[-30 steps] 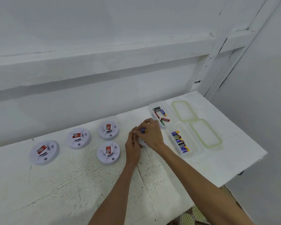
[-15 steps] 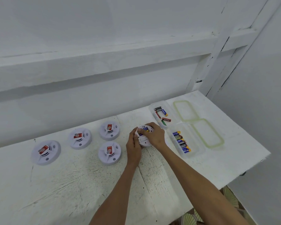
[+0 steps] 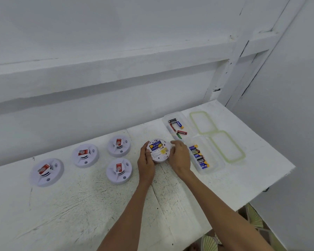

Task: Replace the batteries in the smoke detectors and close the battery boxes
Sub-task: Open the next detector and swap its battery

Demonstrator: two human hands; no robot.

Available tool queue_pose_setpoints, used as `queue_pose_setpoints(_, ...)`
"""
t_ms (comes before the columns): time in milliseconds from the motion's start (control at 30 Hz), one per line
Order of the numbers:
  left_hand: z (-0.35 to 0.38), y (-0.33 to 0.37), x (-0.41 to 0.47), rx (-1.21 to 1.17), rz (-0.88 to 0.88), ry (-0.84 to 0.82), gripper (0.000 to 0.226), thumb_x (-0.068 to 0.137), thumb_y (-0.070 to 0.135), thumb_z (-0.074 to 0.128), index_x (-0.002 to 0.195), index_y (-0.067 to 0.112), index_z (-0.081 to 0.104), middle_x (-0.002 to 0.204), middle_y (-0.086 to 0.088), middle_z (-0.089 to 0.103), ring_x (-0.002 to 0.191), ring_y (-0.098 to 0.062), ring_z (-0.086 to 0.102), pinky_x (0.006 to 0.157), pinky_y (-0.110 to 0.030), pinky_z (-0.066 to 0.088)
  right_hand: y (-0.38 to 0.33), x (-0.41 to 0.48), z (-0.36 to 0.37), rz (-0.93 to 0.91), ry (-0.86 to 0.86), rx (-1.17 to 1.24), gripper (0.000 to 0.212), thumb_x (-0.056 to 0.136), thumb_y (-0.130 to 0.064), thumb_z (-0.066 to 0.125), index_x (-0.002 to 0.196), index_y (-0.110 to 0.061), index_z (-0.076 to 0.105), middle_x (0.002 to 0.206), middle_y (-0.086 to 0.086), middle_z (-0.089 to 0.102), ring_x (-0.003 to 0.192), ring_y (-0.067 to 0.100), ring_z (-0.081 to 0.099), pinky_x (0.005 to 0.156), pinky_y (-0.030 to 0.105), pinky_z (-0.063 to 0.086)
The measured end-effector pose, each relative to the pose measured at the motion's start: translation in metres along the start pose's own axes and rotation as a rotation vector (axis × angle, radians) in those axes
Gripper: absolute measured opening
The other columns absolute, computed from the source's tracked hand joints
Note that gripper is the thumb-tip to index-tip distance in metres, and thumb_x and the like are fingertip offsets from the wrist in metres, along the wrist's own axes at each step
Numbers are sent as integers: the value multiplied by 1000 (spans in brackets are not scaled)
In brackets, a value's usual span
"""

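A round white smoke detector is held just above the middle of a white table, turned underside up and tilted toward the camera. Its battery bay is uncovered and holds a blue battery with a yellow end. The battery's label reads "CELL", with letters before it that are too blurred to make out. A small yellow sticker sits on the white label below it, and its print is too small to read.

The left hand grips the detector's left edge, thumb on its face and fingers curled underneath. The right hand holds the right edge, with its fingers curved round the far side. Both bare forearms reach in from the near edge.

To the left, four more detectors lie face up on the table. Each carries a red label, and the print on these cannot be read.

To the right are two clear plastic boxes, both uncovered. The far box holds about five loose batteries in black, blue, red and green. The near box holds a tidy row of batteries in blue, black and yellow, too tightly packed to count. Right of the boxes lie two clear lids with pale green seals, flat on the table.
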State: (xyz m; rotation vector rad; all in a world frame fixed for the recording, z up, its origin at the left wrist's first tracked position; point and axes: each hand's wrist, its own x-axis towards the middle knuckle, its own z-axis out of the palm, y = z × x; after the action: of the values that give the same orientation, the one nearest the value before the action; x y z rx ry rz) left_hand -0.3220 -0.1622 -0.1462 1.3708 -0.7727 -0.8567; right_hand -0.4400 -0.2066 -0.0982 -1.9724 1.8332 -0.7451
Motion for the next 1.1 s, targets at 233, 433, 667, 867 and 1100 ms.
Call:
queue_pose_setpoints(233,1,1,-2,36,7,32,37,113,29,36,147,30,52,140,3,63,126,-13,62,100,-51,58,12,-32,8,9,-141,-352,44,97,-43,50,134,-18,51,138,15,47,130,37,40,98,45,45)
queue_pose_setpoints(433,1,1,-3,41,6,37,37,113,29,36,147,30,52,139,4,63,126,-13,62,100,-51,58,1,-31,2,72,-176,-364,45,97,-37,52,135,-15,45,130,13,51,119,32,44,90,41,46)
queue_pose_setpoints(667,1,7,-4,48,17,63,36,114,25,35,146,27,52,136,4,63,125,-14,62,101,-43,58,3,-30,-4,85,-67,-288,56,86,-63,50,103,-11,60,99,6,63,96,25,57,69,37,51)
queue_pose_setpoints(867,2,3,-2,46,24,77,37,114,29,35,148,29,50,140,1,62,125,-13,63,100,-45,58,0,-29,-7,230,-23,-175,50,86,-59,49,93,-10,60,88,4,62,82,21,59,59,30,43)
queue_pose_setpoints(1100,3,7,-4,15,55,66,34,114,27,36,144,33,50,139,1,63,119,-3,64,98,-34,59,-15,-23,-6,260,-29,149,60,88,-56,55,125,-9,59,117,6,63,108,22,58,84,33,49)
